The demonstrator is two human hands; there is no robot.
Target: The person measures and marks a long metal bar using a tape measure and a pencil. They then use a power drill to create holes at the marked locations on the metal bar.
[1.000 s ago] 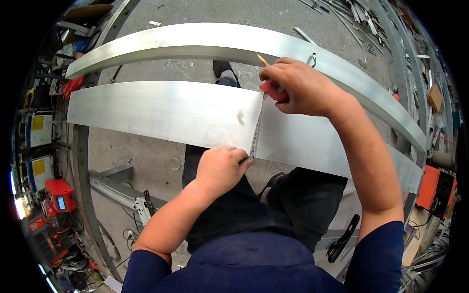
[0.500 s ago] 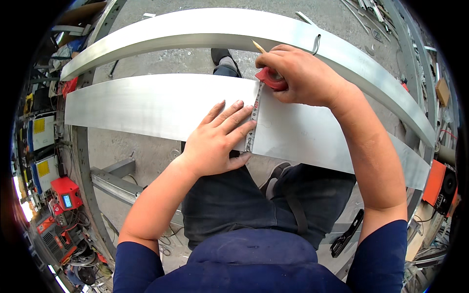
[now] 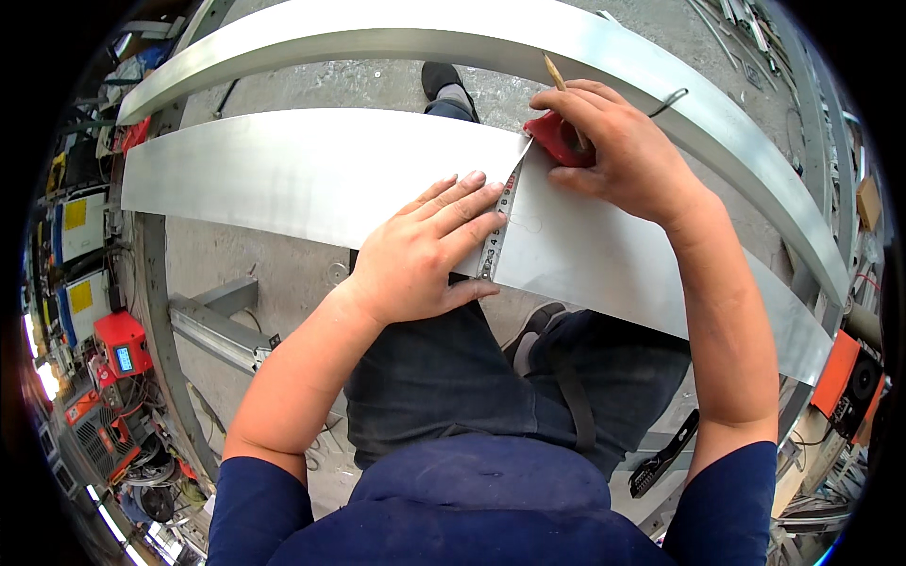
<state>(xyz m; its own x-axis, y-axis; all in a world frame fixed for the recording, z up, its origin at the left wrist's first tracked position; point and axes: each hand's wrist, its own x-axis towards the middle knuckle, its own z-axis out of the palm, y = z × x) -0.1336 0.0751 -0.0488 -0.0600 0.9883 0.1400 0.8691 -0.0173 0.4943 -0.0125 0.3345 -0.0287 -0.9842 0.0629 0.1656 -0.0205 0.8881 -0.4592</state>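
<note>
Across the sheet (image 3: 311,179), my left hand (image 3: 425,250) lies flat, fingers spread, pinning the tape (image 3: 498,231) to the metal. That tape runs away from me, its long axis crossing the sheet's width, up to the red case (image 3: 557,140) clamped in my right hand (image 3: 623,156) at the far edge (a pencil (image 3: 554,72) sticks up there too). Sheet's length runs left to right.

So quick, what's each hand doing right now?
Left hand: open, flat on the tape blade and metal sheet.
Right hand: closed on red tape measure and pencil.
</note>
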